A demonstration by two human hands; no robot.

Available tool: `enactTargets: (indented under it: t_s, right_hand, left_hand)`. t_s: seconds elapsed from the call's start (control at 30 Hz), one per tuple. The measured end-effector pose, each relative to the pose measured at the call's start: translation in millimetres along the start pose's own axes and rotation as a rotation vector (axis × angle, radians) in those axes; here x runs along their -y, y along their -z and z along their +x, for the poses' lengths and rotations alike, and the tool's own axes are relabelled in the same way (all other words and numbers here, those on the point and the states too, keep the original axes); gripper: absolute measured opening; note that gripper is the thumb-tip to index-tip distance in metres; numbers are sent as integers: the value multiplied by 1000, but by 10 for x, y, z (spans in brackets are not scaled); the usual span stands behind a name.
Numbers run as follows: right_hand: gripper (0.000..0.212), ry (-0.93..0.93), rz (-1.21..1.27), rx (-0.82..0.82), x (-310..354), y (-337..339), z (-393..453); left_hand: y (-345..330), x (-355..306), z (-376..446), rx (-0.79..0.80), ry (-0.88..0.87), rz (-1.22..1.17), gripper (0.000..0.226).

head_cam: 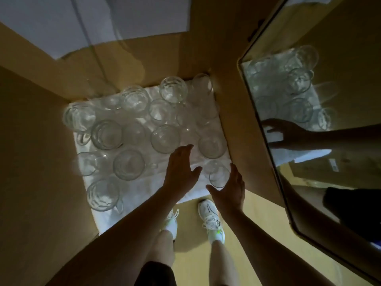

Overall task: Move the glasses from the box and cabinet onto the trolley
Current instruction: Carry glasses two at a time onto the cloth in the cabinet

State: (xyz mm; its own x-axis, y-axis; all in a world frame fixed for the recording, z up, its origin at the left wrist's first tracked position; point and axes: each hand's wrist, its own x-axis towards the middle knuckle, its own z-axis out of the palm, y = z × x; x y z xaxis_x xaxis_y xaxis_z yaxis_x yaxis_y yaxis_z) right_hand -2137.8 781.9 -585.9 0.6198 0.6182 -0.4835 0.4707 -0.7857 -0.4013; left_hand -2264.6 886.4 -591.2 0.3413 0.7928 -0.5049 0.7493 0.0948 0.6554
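1. Though many glasses (107,134) crowd the white liner (144,188) inside the cardboard box (37,141), no trolley in view; task judged early, with most of the load yet to shift.
2. Roughly a dozen and more clear mugs and tumblers standing upright, packed close, some touching; handles visible on several.
3. Left hand (181,172) over the liner between glasses, fingers straight and spread, gripping nothing.
4. Right hand (231,190) just beside the small glass (218,174) at the near right corner, fingers relaxed and cupped toward it; contact uncertain, no grip closed round it.
5. Glossy cabinet panel (309,141) at right, mirroring glasses and a reaching hand; whether glasses sit inside the cabinet, cannot tell.
6. White shoes (210,215) on the wooden floor below the box edge.
7. Small pale label (333,164) seen in the reflection; print too small to read. No brand or writing legible on box or glassware.
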Motion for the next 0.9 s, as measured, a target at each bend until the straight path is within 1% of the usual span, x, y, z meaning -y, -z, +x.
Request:
enactTargets:
  t_s: [0.1, 0.2, 0.27, 0.4, 0.53, 0.67, 0.77, 0.9]
  right_hand:
    - [105, -30, 103, -25, -35, -94, 51]
    - [89, -43, 184, -70, -70, -149, 57]
    - [83, -54, 231, -110, -99, -154, 38]
    - [81, -114, 296, -145, -174, -140, -18]
    - [80, -123, 314, -190, -212, -144, -86]
    - [81, -153, 335, -195, -261, -146, -148]
    - [80, -157, 330, -195, -297, -127, -194]
    - [77, -157, 334, -207, -357, -71, -260]
  left_hand:
    - [-108, 30, 167, 34, -1, -5, 83]
    - [-193, 49, 261, 64, 15, -39, 88]
    - [-239, 15, 321, 73, 11, -61, 94]
    - [-306, -63, 468, 55, 6, -127, 105]
    - [-335, -80, 614, 55, -9, -122, 112]
    - [-368, -99, 656, 61, -42, -139, 123]
    - [-388, -88, 659, 32, -74, -177, 118]
    - [-375, -65, 632, -52, -115, -184, 110]
